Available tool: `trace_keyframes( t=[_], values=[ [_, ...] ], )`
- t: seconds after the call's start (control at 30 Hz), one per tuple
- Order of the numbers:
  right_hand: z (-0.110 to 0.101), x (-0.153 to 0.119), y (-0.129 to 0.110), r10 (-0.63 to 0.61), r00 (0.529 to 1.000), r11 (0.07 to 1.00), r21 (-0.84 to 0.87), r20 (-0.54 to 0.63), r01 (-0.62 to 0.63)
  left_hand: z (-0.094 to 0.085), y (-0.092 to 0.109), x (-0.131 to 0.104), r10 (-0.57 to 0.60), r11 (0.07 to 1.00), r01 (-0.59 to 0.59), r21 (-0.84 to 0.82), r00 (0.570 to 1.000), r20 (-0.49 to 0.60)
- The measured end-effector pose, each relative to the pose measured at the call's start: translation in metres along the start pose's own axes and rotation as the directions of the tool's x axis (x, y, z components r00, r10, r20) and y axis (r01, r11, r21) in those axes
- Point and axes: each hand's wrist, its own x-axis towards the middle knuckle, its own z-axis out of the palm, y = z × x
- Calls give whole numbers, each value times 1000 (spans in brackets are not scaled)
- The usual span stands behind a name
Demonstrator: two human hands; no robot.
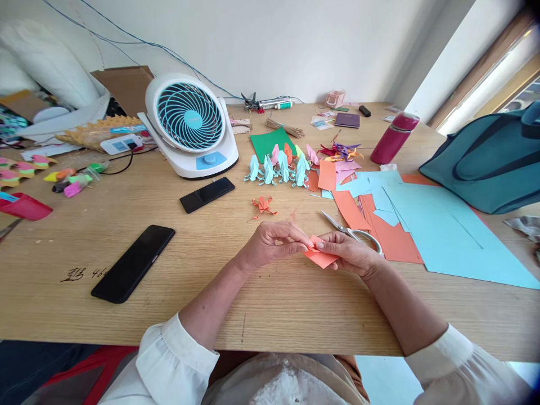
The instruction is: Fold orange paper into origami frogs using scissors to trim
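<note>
A small folded piece of orange paper (321, 259) is held between my two hands, just above the table. My left hand (274, 243) pinches its upper left edge between thumb and fingers. At its right side my right hand (348, 251) grips it, thumb on top and fingers underneath. Beyond my hands an orange origami frog (263, 206) lies on the wood. Further back stand several light blue origami figures (283, 167) in a row, with pink and other coloured ones behind. Scissors (352, 232) lie slightly open close to my right hand.
Blue paper sheets (455, 230) and orange paper strips (352, 210) spread over the right side. A fan (192, 121) stands at the back left, two phones (134, 263) lie to the left. A red bottle (394, 138) and a teal bag (485, 157) are at the right.
</note>
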Motion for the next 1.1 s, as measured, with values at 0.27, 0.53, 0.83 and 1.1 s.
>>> trace_keyframes(
  t=[0.27,0.53,0.83,1.1],
  values=[
    [5,3,4,-178,967,983,17,-184,184,5,-1,0,24,994,-1,110,976,-214],
    [23,12,10,-452,793,884,-88,-409,458,23,-9,0,-110,974,172,144,926,-361],
    [49,24,20,-573,688,810,-176,-446,560,37,-17,-3,12,955,128,266,883,-469],
    [40,15,17,-674,637,737,-397,-374,546,26,-15,-5,205,886,4,464,894,-400]
  ],
)
